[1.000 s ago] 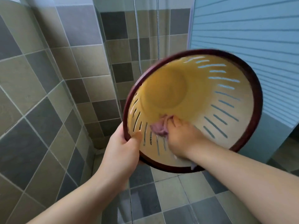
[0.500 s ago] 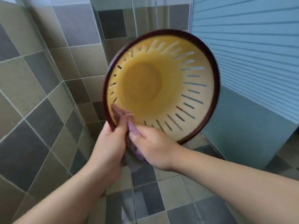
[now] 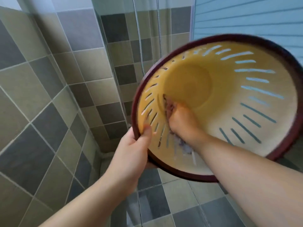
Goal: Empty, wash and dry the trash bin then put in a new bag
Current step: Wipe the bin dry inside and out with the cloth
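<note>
**A:** Trash bin [image 3: 237, 99] first: where is it in the head view?

**B:** Lifted off the floor, right of centre, tipped so its open mouth faces the camera. It is yellow with slotted walls and a dark red rim.

**A:** Why tipped like that?

**B:** Probably so the inside can be reached and seen. The left hand [image 3: 131, 149] grasps the near-left rim, thumb inside, steadying it. The right hand [image 3: 182, 122] reaches in, fingers curled round a purplish cloth [image 3: 168, 105] pressed against the inner wall near the base.

**A:** So wiping?

**B:** It looks like drying or wiping; no bag is in yet.

**A:** Surroundings?

**B:** Tiled wall [image 3: 41, 95] left, glass panel [image 3: 124, 46] far, tiled floor [image 3: 180, 207] below.
</note>
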